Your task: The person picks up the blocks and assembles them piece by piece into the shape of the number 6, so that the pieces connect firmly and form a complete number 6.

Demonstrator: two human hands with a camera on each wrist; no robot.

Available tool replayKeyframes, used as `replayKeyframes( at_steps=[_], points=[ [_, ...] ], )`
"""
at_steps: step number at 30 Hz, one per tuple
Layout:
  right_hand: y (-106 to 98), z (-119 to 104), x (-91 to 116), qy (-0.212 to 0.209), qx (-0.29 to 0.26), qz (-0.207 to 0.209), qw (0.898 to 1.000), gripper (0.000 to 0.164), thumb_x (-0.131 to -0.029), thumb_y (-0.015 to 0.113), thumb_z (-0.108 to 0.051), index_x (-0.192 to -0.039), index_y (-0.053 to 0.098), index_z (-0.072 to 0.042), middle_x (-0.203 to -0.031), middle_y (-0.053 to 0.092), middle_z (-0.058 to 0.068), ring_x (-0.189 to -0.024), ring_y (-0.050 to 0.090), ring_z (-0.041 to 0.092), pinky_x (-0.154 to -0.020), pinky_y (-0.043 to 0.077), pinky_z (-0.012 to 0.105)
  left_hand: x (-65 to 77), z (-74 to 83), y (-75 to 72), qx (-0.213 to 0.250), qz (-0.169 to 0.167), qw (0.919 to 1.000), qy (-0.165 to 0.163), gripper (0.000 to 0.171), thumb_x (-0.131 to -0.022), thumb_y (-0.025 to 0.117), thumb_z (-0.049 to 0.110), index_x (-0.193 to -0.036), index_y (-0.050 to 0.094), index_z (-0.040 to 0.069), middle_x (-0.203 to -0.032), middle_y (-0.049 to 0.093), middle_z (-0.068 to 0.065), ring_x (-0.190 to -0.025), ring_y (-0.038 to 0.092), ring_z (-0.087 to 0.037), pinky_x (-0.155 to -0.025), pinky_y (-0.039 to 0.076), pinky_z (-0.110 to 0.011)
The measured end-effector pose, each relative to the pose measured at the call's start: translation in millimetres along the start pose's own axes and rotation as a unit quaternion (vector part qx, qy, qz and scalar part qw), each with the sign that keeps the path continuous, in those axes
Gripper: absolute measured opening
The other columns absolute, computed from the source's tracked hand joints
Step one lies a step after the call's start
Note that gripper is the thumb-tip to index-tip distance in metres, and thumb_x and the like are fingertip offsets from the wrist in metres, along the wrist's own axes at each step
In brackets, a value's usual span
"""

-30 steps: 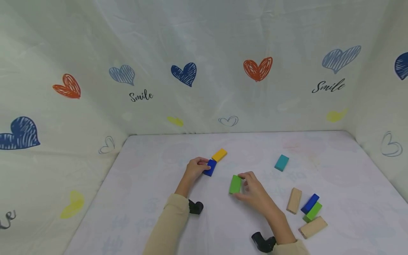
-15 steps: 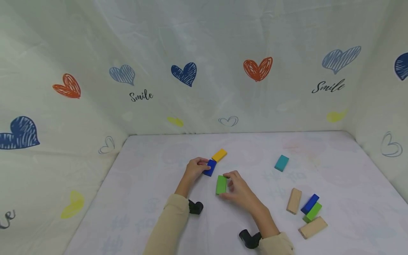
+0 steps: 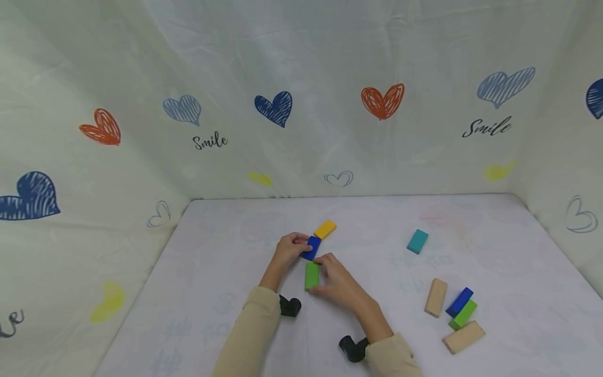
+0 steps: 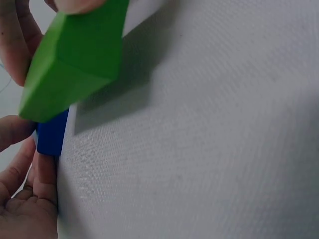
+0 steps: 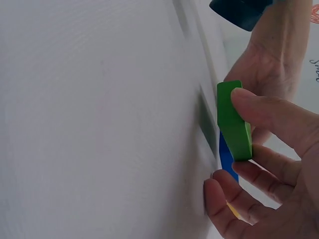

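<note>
Your left hand narrowly pinched blue rectangular block; nearer, your right hand gripped green rectangular block end to end.

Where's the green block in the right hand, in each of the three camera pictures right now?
Head: green block, low, just right of the middle.
Left wrist: green block, top left, running off the top edge.
Right wrist: green block, right of centre.
Shared landmark: the blue block in the left hand.

Dim, diffuse light leaves soft shadows on the tabletop.
</note>
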State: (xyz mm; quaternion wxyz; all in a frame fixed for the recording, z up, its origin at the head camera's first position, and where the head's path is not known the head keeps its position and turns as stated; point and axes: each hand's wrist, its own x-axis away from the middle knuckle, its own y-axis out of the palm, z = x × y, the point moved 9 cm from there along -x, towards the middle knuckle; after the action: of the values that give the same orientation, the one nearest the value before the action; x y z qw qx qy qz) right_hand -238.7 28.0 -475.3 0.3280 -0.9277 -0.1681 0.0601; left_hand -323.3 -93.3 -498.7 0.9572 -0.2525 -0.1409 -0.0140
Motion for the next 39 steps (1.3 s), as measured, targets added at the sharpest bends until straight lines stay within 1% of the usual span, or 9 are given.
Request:
replayKeyframes(
  at_steps=[6, 10, 13, 16, 19, 22, 28, 32, 39],
  points=[
    [3.0, -0.6, -2.1, 0.005, 0.014, -0.008, 1.000, 0.061, -0.075, 0.076, -0.019, -0.126, 0.050, 0.000, -0.118, 0.052, 0.008, -0.091, 0.047, 0.015, -0.078, 0.045, 0.032, 0.8, 0.7, 0.3, 0.018, -0.004, 0.9998, 0.001, 0.027, -0.079, 0.070, 0.011, -0.104, 0.065, 0.004, -0.083, 0.057, -0.004, -0.075, 0.051, -0.015, -0.064, 0.041, -0.020],
    [1.9, 5.6, -2.8, 0.033, -0.004, 0.009, 0.999, 0.054, -0.079, 0.073, -0.019, -0.124, 0.052, 0.002, -0.112, 0.051, 0.008, -0.086, 0.046, 0.014, -0.071, 0.041, 0.026, 0.2, 1.0, 0.5, 0.023, -0.004, 0.9997, 0.006, 0.027, -0.078, 0.070, 0.009, -0.104, 0.065, 0.002, -0.083, 0.058, -0.005, -0.075, 0.051, -0.014, -0.064, 0.043, -0.020],
    [0.7, 11.6, -3.7, 0.063, -0.023, 0.026, 0.997, 0.045, -0.082, 0.070, -0.019, -0.120, 0.055, 0.002, -0.104, 0.048, 0.007, -0.081, 0.044, 0.014, -0.065, 0.037, 0.023, 0.3, 1.4, 1.0, 0.025, -0.004, 0.9997, 0.004, 0.026, -0.078, 0.070, 0.009, -0.103, 0.065, 0.002, -0.082, 0.057, -0.004, -0.074, 0.051, -0.014, -0.064, 0.043, -0.020],
    [0.5, 15.6, -5.3, 0.088, -0.034, 0.037, 0.995, 0.038, -0.083, 0.069, -0.018, -0.113, 0.059, 0.003, -0.100, 0.046, 0.008, -0.080, 0.044, 0.015, -0.065, 0.037, 0.024, 0.5, 1.6, 1.6, 0.026, -0.005, 0.9997, -0.001, 0.026, -0.079, 0.070, 0.009, -0.104, 0.065, 0.003, -0.083, 0.058, -0.005, -0.075, 0.052, -0.014, -0.065, 0.043, -0.020],
    [1.4, 17.4, -7.7, 0.105, -0.036, 0.038, 0.993, 0.033, -0.083, 0.068, -0.019, -0.106, 0.061, 0.003, -0.096, 0.046, 0.008, -0.080, 0.045, 0.016, -0.068, 0.039, 0.026, 1.2, 1.9, 1.6, 0.023, -0.006, 0.9997, -0.003, 0.026, -0.080, 0.070, 0.010, -0.104, 0.065, 0.003, -0.085, 0.060, -0.005, -0.076, 0.053, -0.014, -0.067, 0.045, -0.021],
    [2.1, 17.4, -10.4, 0.113, -0.034, 0.036, 0.992, 0.028, -0.083, 0.068, -0.020, -0.099, 0.062, 0.002, -0.093, 0.047, 0.008, -0.080, 0.045, 0.017, -0.070, 0.040, 0.029, 2.7, 2.9, 0.7, 0.021, -0.005, 0.9998, -0.001, 0.026, -0.080, 0.069, 0.010, -0.105, 0.065, 0.003, -0.086, 0.061, -0.006, -0.077, 0.054, -0.015, -0.069, 0.046, -0.022],
    [2.6, 17.1, -13.9, 0.130, -0.033, 0.032, 0.990, 0.023, -0.083, 0.069, -0.021, -0.087, 0.063, 0.001, -0.086, 0.047, 0.008, -0.077, 0.045, 0.018, -0.066, 0.040, 0.028, 3.5, 3.1, 0.1, 0.016, -0.003, 0.9999, -0.003, 0.027, -0.079, 0.069, 0.010, -0.105, 0.065, 0.003, -0.086, 0.061, -0.006, -0.077, 0.055, -0.015, -0.069, 0.046, -0.023],
    [2.3, 17.6, -13.6, 0.146, -0.034, 0.031, 0.988, 0.023, -0.082, 0.069, -0.021, -0.084, 0.062, 0.000, -0.085, 0.047, 0.008, -0.075, 0.045, 0.018, -0.064, 0.040, 0.027, 2.4, 1.9, 1.3, 0.014, -0.004, 0.9999, -0.004, 0.027, -0.080, 0.069, 0.010, -0.105, 0.065, 0.003, -0.086, 0.060, -0.006, -0.076, 0.054, -0.015, -0.069, 0.046, -0.022],
    [0.6, 15.3, -14.6, 0.149, -0.037, 0.038, 0.987, 0.023, -0.081, 0.070, -0.020, -0.079, 0.062, 0.001, -0.083, 0.046, 0.009, -0.073, 0.045, 0.018, -0.061, 0.039, 0.026, 2.4, 2.1, 0.8, 0.017, -0.005, 0.9998, -0.007, 0.026, -0.080, 0.069, 0.011, -0.105, 0.065, 0.004, -0.085, 0.059, -0.005, -0.076, 0.053, -0.015, -0.068, 0.044, -0.022]
  ],
)
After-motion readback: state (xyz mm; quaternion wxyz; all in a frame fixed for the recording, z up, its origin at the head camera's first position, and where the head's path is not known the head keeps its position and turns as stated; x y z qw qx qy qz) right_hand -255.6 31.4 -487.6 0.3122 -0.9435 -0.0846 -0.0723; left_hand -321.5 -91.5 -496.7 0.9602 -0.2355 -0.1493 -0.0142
